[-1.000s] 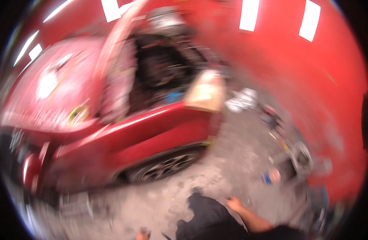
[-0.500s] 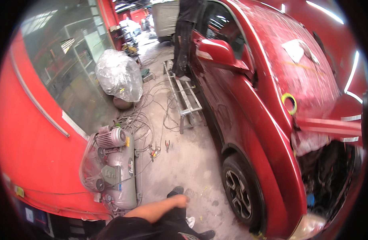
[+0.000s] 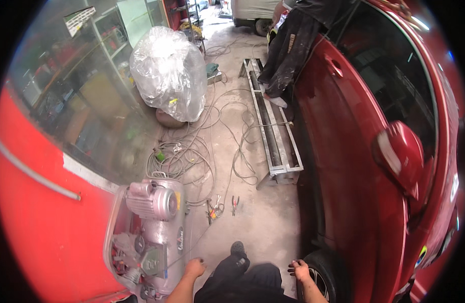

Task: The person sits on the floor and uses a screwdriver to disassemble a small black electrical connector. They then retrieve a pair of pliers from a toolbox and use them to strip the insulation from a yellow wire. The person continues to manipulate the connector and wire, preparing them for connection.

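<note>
Well, the compressor [image 3: 154, 235] near the left hand [image 3: 195, 266], whose grip I can't tell, looks heavy, rigid, best held around its tank [image 3: 173, 237], the right hand [image 3: 299, 269] loosely spread.

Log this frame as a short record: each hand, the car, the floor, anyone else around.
left hand: nothing visible in it; nearest the compressor
right hand: nothing visible in it; nearest the front wheel
car: red, on the right
floor: pliers, looped hoses
other person: at the car's side, by a metal bench
</note>
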Action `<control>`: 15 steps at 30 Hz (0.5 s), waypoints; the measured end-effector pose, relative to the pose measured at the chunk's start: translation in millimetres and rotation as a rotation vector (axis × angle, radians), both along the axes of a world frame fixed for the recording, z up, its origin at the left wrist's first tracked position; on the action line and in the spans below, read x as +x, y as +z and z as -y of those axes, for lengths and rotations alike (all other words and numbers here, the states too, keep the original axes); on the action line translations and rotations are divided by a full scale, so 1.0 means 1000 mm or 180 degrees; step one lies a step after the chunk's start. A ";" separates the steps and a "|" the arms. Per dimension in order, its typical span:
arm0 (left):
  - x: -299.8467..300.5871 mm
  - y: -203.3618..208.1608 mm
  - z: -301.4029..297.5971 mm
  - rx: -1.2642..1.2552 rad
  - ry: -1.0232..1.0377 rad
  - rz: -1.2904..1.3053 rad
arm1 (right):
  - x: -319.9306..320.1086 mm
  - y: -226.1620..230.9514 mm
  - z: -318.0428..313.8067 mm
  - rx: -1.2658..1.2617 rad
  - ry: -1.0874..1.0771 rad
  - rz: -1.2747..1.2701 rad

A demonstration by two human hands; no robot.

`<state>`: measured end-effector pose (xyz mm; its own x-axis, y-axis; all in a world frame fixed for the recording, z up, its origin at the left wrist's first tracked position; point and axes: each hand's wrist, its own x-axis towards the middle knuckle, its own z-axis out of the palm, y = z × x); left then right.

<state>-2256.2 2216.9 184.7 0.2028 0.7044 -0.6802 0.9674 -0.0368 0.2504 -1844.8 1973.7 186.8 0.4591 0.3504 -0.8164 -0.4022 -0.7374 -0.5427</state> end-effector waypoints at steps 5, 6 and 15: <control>0.097 0.113 -0.213 0.0165 0.0442 0.0870 | 0.047 -0.004 -0.102 -0.0888 0.0093 0.0039; 0.115 0.123 -0.261 0.0259 0.0456 0.0953 | 0.057 -0.015 -0.118 -0.1198 0.0108 0.0308; 0.286 0.055 -0.745 0.0730 -0.0127 0.0953 | 0.297 -0.207 -0.402 -0.0439 0.0796 0.1782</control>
<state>-1969.8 2962.3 239.8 0.3992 0.8190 -0.4121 0.8493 -0.1610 0.5028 -1547.6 2376.1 -20.7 0.7480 0.4110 -0.5212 0.1091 -0.8507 -0.5143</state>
